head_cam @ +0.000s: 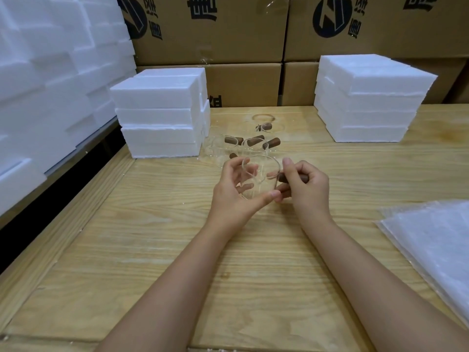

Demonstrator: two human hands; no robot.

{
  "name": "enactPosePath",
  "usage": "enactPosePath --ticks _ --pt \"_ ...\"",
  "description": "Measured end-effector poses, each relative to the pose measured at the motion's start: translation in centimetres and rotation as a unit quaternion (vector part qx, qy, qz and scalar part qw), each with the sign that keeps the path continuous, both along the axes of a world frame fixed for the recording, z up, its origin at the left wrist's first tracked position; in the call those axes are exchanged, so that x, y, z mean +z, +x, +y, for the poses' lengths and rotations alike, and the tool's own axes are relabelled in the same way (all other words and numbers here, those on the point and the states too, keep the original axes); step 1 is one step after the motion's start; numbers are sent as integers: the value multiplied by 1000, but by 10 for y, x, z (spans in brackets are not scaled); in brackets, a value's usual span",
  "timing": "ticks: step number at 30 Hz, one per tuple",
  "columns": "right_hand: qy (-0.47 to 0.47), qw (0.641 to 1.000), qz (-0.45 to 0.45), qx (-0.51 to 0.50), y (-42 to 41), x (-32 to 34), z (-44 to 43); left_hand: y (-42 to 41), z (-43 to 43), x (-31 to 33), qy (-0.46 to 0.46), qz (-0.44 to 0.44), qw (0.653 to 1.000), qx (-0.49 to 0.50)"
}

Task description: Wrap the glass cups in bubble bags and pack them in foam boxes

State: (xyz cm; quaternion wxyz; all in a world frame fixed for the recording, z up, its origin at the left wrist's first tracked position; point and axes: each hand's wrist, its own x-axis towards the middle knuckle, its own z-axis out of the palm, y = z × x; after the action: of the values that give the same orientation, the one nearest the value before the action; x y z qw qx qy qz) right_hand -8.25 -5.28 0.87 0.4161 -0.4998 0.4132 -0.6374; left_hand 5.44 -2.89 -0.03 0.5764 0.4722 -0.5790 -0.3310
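Above the middle of the worktop (177, 237), the left grip (236, 184) cradled the clear body of the glass cup (258, 179) while the right grip (304, 186) clasped its wooden handle (282, 178), probably to steady the slippery glass before bagging. One cup was held. Five more handles showed among the spare cups (253, 144) near the far edge, between two stacks of foam boxes (157, 118). One pile of bubble bags (431, 237) lay at the right edge, within reach.

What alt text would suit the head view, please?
The left hand cradles a clear glass cup and the right hand grips its brown handle above a wooden table. More cups, stacked foam boxes and bubble bags sit nearby.
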Motion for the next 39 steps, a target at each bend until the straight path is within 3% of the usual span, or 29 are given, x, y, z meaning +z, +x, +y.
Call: enactPosePath --ticks 6,14,19,28,32,39 --pt "-26 999 19 -24 0 -3 -1 0 0 3 53 -11 996 -77" --pt "10 996 39 -84 8 -5 -2 1 -2 3 13 -77 997 -28" --pt "25 986 103 -127 18 -9 1 1 -3 1 -13 -121 992 -28" --pt "93 990 85 -60 23 -1 5 2 -5 -4 -76 -153 985 -23" --pt "106 982 153 -28 25 -1 6 1 -4 -3 -84 -150 985 -8" --pt "44 958 282 4 20 -1 10 2 -7 -4 -63 -124 990 3"
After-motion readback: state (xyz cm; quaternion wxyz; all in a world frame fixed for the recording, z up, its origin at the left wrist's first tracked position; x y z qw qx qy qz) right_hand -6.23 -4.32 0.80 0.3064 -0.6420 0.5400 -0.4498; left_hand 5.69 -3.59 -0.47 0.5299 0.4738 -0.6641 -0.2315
